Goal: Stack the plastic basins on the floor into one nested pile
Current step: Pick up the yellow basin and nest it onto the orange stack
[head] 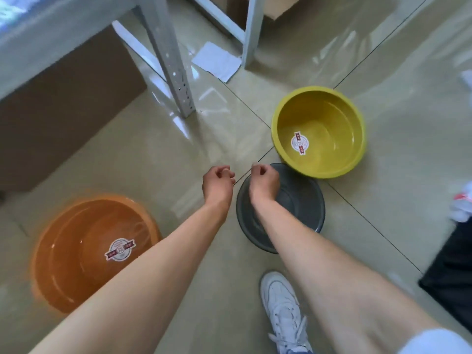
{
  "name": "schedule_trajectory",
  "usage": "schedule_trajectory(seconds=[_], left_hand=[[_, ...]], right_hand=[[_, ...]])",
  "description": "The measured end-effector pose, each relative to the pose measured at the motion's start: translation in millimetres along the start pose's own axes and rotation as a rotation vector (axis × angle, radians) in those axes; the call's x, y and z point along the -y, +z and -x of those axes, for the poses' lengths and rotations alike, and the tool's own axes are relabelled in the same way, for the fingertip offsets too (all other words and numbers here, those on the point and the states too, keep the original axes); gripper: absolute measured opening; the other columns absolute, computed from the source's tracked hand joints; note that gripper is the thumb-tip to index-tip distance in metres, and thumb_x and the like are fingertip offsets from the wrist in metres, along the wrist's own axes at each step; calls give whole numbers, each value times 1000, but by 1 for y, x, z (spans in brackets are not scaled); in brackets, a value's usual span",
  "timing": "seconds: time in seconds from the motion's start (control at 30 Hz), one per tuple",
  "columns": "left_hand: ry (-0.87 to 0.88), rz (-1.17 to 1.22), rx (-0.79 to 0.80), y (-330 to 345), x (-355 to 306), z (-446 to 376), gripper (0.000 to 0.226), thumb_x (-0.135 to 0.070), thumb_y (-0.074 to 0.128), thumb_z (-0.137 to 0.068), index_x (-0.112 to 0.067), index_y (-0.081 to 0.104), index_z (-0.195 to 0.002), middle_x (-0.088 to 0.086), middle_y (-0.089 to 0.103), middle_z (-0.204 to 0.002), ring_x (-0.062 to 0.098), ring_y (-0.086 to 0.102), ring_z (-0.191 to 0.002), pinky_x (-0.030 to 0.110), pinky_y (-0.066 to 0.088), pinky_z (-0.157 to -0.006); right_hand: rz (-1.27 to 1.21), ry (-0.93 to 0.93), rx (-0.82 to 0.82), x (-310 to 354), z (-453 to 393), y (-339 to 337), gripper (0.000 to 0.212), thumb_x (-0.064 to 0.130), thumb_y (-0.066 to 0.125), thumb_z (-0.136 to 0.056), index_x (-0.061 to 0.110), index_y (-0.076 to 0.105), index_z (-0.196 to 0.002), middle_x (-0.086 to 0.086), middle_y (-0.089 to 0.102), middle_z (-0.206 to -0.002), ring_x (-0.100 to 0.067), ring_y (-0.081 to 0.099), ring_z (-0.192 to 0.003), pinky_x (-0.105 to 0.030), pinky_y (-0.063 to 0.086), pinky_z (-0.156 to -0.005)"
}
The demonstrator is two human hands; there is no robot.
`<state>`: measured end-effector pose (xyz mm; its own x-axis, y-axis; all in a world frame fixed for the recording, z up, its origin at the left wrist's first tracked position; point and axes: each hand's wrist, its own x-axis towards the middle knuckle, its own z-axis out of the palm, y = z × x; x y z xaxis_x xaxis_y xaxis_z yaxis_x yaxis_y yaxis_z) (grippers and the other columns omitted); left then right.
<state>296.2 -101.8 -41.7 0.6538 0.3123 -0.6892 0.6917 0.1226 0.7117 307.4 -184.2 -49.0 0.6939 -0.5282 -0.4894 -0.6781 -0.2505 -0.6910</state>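
Observation:
Three plastic basins stand apart on the tiled floor. An orange basin (76, 254) with a round label inside is at the lower left. A yellow basin (319, 131) with a similar label sits at the right. A smaller grey basin (301, 200) rests just in front of the yellow one, touching its rim. My left hand (217, 183) hovers over bare floor left of the grey basin, fingers curled, holding nothing. My right hand (263, 182) hangs over the grey basin's far-left rim, fingers curled too, nothing in it. My right forearm hides part of the grey basin.
A metal table leg (176, 80) and a cardboard box (63, 118) stand at the left. Another leg (251, 31) and white paper (217, 61) lie beyond. My white shoe (283, 312) is at the bottom. Dark fabric (452, 272) lies at the right edge.

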Motion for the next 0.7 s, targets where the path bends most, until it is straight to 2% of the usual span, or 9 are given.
schedule_trajectory(seconds=[0.07,0.13,0.2,0.27,0.33,0.4,0.47,0.6,0.7], left_hand=[[16,-86,36,36,-7,-4,32,-16,44,-92,-8,62,-117,12,68,-107,24,64,-89,37,52,-92],[43,-184,82,70,-15,-7,35,-23,48,-91,-11,62,-121,12,67,-121,29,63,-111,42,48,-103],[58,-271,126,98,-23,-13,43,-28,47,-94,-12,55,-133,9,59,-136,27,54,-126,39,41,-111],[66,-328,140,125,-27,-24,50,-31,45,-96,-16,44,-144,4,46,-149,24,44,-137,37,33,-116],[82,-375,110,148,-31,-38,53,-31,44,-98,-17,35,-149,4,35,-156,25,38,-141,36,30,-118],[106,-424,69,167,-33,-52,57,-32,45,-98,-18,30,-151,4,29,-158,26,36,-142,38,29,-119],[131,-459,30,183,-35,-65,60,-32,48,-97,-19,26,-152,5,26,-159,28,35,-143,41,29,-119],[116,-488,-33,203,-36,-87,67,-32,49,-96,-21,15,-154,6,20,-161,31,31,-145,47,30,-118],[41,-438,-17,212,-34,-102,67,-32,49,-96,-23,16,-153,8,27,-159,35,36,-141,52,36,-113]], right_hand=[[-38,28,-53,0,-29,-23,25,18,52,-93,1,70,-93,-18,73,-99,-31,62,-86,-23,33,-67],[-74,45,-111,-2,-60,-47,25,18,52,-93,1,70,-91,-20,72,-98,-30,58,-81,-25,34,-68],[-60,50,-166,-4,-89,-68,28,19,50,-95,0,70,-94,-21,71,-99,-34,59,-84,-26,34,-68],[-45,65,-227,-7,-121,-90,28,19,49,-95,2,70,-101,-20,70,-106,-36,63,-96,-30,38,-70],[-13,83,-308,-12,-151,-109,28,22,50,-95,6,68,-109,-18,64,-118,-35,61,-108,-34,44,-81],[31,105,-383,-17,-178,-125,33,26,52,-95,8,62,-120,-16,54,-129,-32,55,-117,-34,42,-92],[54,120,-431,-23,-203,-138,40,28,53,-94,8,55,-129,-16,48,-134,-32,51,-123,-34,40,-97],[123,134,-418,-32,-246,-153,53,30,55,-93,8,42,-140,-16,42,-141,-32,46,-129,-36,39,-104],[101,216,-391,-34,-266,-159,58,30,54,-94,10,35,-144,-16,38,-146,-34,44,-133,-40,38,-107]])
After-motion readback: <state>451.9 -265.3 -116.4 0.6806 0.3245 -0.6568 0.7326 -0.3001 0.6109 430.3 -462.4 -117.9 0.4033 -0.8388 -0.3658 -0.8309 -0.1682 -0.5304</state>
